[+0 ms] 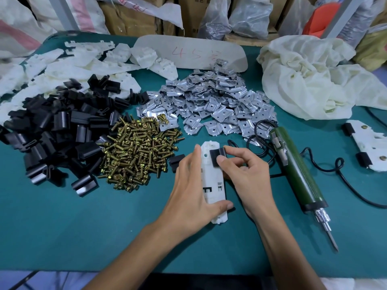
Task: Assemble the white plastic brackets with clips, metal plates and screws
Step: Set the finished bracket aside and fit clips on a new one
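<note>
My left hand (189, 185) holds a long white plastic bracket (213, 185) flat on the green table, thumb at its near end and fingers along its left edge. My right hand (244, 170) pinches a black clip (215, 156) against the bracket's upper right side. A second loose black clip (176, 162) lies just left of the bracket. Heaps of black clips (56, 130), brass screws (136, 155) and metal plates (213, 105) lie beyond, with white brackets (83, 61) piled at the back left.
A green electric screwdriver (297, 172) with a black cord lies right of my hands, tip toward me. A finished bracket (368, 147) with clips and screws sits at the far right. A crumpled white bag (310, 74) and cardboard boxes fill the back.
</note>
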Available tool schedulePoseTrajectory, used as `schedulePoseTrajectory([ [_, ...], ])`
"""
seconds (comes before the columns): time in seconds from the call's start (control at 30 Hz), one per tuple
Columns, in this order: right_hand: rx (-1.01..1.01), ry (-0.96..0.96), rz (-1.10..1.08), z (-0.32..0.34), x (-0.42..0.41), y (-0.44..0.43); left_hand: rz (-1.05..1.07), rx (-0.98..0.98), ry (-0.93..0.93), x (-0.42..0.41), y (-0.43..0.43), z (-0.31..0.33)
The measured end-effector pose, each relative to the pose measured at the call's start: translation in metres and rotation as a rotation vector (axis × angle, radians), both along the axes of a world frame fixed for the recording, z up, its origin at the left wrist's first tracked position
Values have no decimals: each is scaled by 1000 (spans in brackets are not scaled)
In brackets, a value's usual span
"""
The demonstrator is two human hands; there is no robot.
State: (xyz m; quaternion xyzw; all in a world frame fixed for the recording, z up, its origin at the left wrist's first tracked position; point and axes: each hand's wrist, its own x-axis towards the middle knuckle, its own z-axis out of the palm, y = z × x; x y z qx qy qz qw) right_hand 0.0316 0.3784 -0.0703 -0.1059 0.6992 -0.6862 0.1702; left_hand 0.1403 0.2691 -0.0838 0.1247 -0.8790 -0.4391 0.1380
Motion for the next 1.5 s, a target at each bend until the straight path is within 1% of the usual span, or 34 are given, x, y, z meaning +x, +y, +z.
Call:
schedulePoseTrajectory([
  [0.13,-145,-185,35,5,1,1,-13,-4,29,3,0,0],
  [0.27,-185,-243,116,9,-1,5,-17,25,55,5,0,2],
  [0.43,-205,-296,188,12,-5,6,-6,168,60,4,-7,-2],
  [0.53,-198,-244,124,8,-1,0,11,207,51,2,-5,-4],
  [0.63,-105,-43,44,2,4,-3,40,224,43,1,-3,-7],
  [0.67,-99,-9,41,0,5,-3,45,228,42,0,-3,-7],
  [0.93,-162,-112,47,-1,4,-1,10,283,30,2,-6,-4],
  [1.23,-106,-12,15,-7,4,-3,22,303,2,1,-4,-3],
  [1.33,-121,6,7,-8,4,-4,23,281,-9,1,-4,-3],
  [1.4,-115,22,-4,-9,3,-3,7,246,-49,2,-4,2],
  [1.43,-108,36,-9,-10,3,-2,1,157,-75,3,-4,6],
  [1.5,-103,54,-15,-11,1,2,59,-158,-89,5,-11,13],
])
